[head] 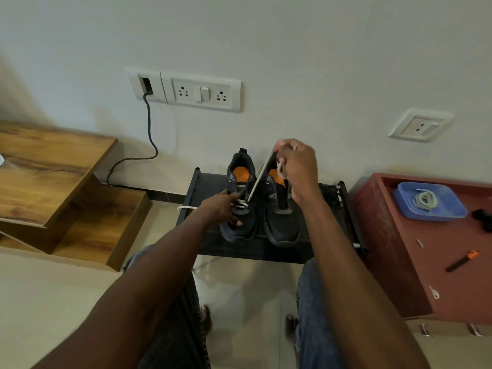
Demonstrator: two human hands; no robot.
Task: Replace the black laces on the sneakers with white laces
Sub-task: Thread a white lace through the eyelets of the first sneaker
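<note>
Right hand (295,166) grip pinching taut white lace (257,179) above sneakers (259,209).

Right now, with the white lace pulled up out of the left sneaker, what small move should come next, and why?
Probably cross the white lace over and feed its tip into the next eyelet up. The right hand holds it taut above the left sneaker, the left hand steadies that shoe, and only the lowest rows look laced.

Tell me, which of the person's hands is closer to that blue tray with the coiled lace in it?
The right hand. It is raised above the sneakers, pulling a white lace, left of the blue tray. The left hand rests on the left sneaker, farther away.
</note>
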